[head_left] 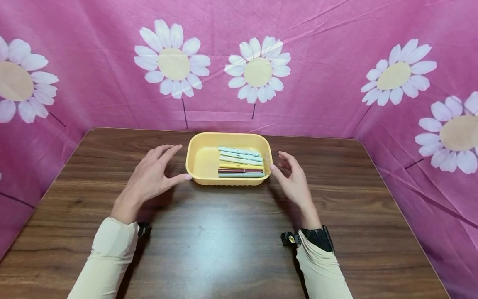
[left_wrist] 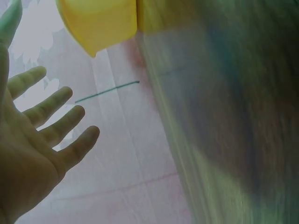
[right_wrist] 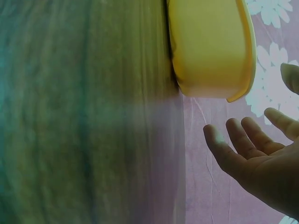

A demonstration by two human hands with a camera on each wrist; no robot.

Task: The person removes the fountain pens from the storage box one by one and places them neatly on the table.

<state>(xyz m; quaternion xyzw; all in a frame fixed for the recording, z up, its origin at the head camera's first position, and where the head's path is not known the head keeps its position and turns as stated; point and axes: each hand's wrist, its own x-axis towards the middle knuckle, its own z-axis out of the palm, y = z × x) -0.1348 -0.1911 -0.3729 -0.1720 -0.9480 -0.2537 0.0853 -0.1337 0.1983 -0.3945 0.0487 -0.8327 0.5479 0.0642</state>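
Note:
A yellow plastic basin (head_left: 201, 166) stands near the back edge of the table, with several pens (head_left: 240, 160) lying side by side in its right part. The pens are pale blue, pale green, yellow, dark red and grey-green. At the basin's left end is my left hand (head_left: 151, 176), fingers spread, thumb tip right by the rim. My right hand (head_left: 293, 180) is at the other end, its fingers loosely bent and its thumb tip close to the rim. Both wrist views show the hands with nothing in them, beside the basin's outer wall (right_wrist: 210, 51).
The brown wood-grain table (head_left: 216, 249) has rounded back corners. Behind it and at both sides hangs a pink cloth (head_left: 216, 112) printed with large white daisies. Each wrist wears a dark strap (head_left: 317, 238).

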